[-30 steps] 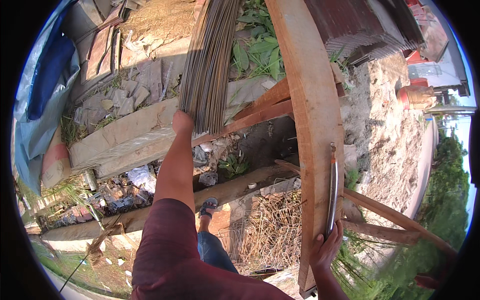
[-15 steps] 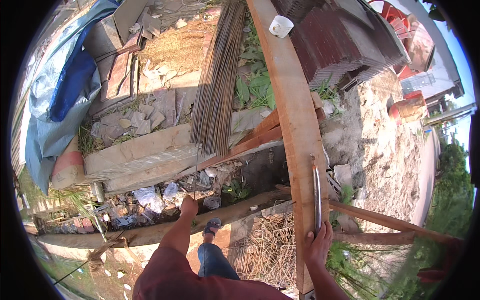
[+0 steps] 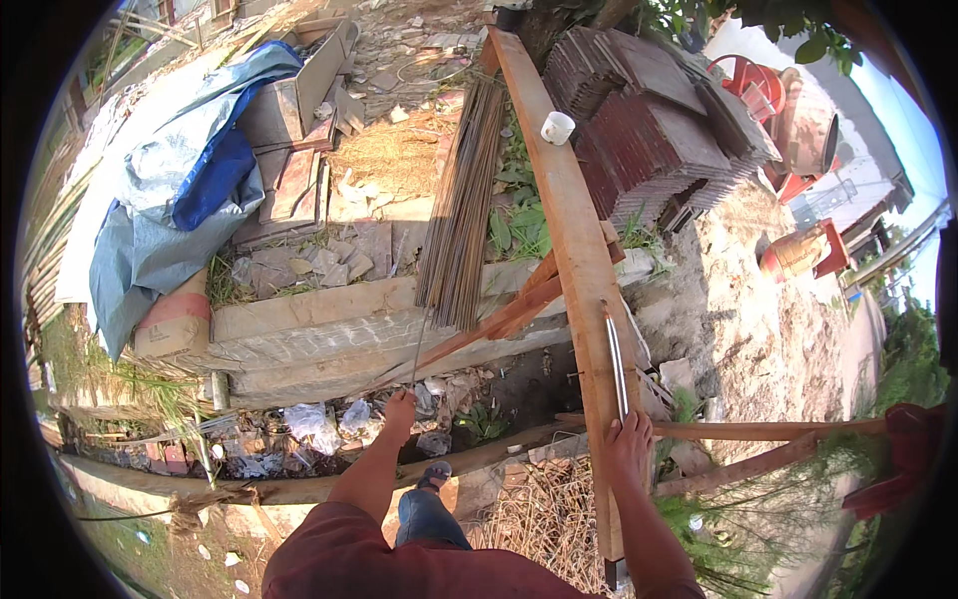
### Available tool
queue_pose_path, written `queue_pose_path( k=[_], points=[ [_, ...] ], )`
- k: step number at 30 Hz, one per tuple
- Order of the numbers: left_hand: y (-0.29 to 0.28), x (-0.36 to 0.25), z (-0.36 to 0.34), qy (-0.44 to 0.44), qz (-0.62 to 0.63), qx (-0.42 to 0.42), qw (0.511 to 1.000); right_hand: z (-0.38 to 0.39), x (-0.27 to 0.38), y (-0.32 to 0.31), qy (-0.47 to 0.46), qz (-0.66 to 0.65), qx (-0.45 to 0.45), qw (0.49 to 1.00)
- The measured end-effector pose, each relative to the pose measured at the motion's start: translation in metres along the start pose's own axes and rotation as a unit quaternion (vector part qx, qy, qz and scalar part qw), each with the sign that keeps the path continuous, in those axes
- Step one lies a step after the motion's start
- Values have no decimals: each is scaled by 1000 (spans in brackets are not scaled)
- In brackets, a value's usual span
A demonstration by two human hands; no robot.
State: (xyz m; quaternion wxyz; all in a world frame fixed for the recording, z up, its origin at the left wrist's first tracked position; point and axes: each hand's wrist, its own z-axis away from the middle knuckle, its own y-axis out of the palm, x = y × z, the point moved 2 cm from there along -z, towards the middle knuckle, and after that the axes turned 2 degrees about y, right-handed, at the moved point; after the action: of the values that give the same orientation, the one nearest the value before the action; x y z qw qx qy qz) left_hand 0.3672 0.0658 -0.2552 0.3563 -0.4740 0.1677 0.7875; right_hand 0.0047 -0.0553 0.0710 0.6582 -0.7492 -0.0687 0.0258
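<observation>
My left hand [image 3: 401,407] is closed around the near end of a thin steel rod [image 3: 419,344], which runs up to a bundle of steel rods [image 3: 464,200] on the low wall. To the right, my right hand [image 3: 627,439] is at the near end of a shiny metal tube [image 3: 616,364], with its fingers curled over it. The tube lies lengthwise on a long wooden plank [image 3: 569,215]. My palm is partly hidden, so how firm its hold is does not show. A white mug [image 3: 558,127] stands farther up the plank.
Below the concrete wall [image 3: 319,344] runs a ditch with plastic litter [image 3: 311,424]. Bent rod pieces [image 3: 534,514] lie beside my leg. Stacked roof tiles [image 3: 649,130] stand right of the plank, a blue tarp [image 3: 170,230] at left. A wooden brace [image 3: 758,430] extends rightward.
The view has tilted up and shifted, showing more of the far ground. My left hand still holds the rod, and my right hand stays by the tube on the plank.
</observation>
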Motion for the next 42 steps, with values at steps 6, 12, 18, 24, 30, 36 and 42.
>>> queue_pose_path(
  k=[6, 12, 18, 24, 30, 36, 42],
  points=[
    [-9, -144, 170, -250, 334, 184, 890, -1, 4, -16, 71, -51, 88, 992],
    [-4, -197, 271, -200, 404, 244, 859, 31, 10, 17, 117, -368, 202, 900],
    [17, -59, 412, -189, 338, 317, 866, 192, 37, 13, 86, -612, 340, 709],
    [-1, 71, 547, -117, 63, 530, 837, 330, 10, 75, 169, -545, 420, 706],
    [1, 107, 588, -52, -306, 629, 712, 406, -90, 108, 113, -357, 160, 913],
    [-69, 174, 519, 22, -282, 571, 771, 517, -170, -42, 74, -322, 53, 942],
    [-82, 65, 500, -3, -251, 415, 875, 648, -296, 10, 171, -457, -13, 873]
  ],
)
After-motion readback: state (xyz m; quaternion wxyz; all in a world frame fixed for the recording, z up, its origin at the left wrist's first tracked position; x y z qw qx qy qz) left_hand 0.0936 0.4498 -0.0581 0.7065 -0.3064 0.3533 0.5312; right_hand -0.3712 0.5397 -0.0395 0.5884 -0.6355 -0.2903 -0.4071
